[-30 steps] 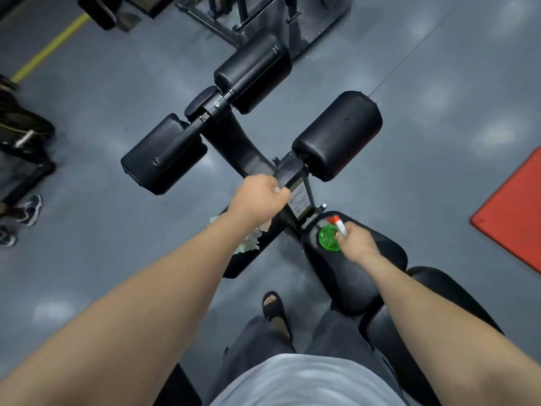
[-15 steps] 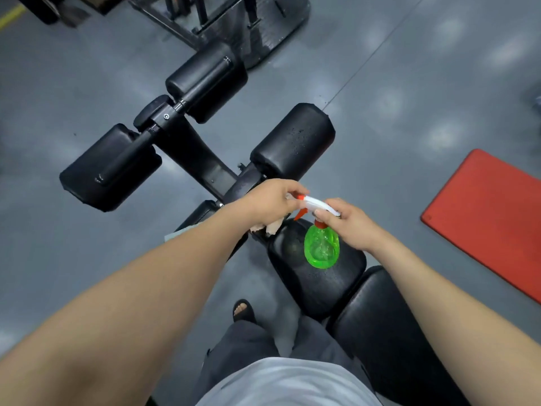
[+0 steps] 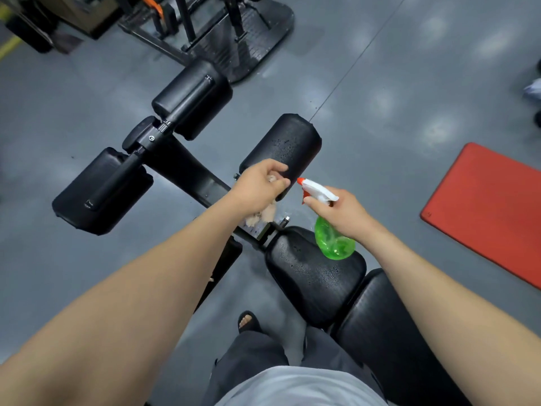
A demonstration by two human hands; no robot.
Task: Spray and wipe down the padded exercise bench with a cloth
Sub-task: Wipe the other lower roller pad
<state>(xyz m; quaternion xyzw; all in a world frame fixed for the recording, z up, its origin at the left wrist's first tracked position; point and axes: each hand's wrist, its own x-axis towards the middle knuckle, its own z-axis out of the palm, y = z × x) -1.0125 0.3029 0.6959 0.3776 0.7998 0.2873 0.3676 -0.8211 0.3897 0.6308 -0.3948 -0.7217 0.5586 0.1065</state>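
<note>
Above seat pad, spray bottle in right hand

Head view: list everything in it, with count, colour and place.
roller pads: three in plain view, black, beyond the hands
seat pad: one, black, wet with droplets, centre
back pad: one, black, lower right
spray bottle: one, green with white and orange head, over the seat pad
cloth: one, beige, hanging below the left hand
mat: one, red, far right
machine base: one, black, top
left hand: grips the cloth
right hand: grips the spray bottle
</note>
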